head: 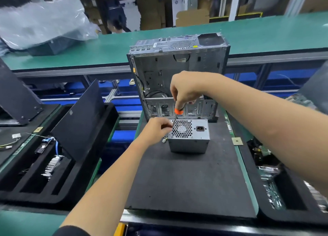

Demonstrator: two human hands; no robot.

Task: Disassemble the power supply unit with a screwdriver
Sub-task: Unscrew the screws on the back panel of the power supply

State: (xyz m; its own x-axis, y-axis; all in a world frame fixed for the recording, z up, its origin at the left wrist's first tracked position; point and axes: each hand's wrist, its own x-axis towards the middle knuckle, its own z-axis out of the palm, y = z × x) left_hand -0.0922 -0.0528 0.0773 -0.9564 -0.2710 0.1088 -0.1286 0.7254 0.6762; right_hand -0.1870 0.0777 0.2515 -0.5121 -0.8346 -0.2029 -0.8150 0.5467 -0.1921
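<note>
PSU (189, 136) on black mat (186, 182), no legible labels. Right hand (184, 90) grips screwdriver (176, 117) handle; left hand (158, 127) pinches shaft at fan-grille corner.

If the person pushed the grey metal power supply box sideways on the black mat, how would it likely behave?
The grey metal power supply box probably slides stiffly rather than tipping: it sits flat and squat on the black foam mat. The mat looks grippy, so it may resist. Its sheet-metal shell suggests it is rigid and fairly heavy for its size.
</note>
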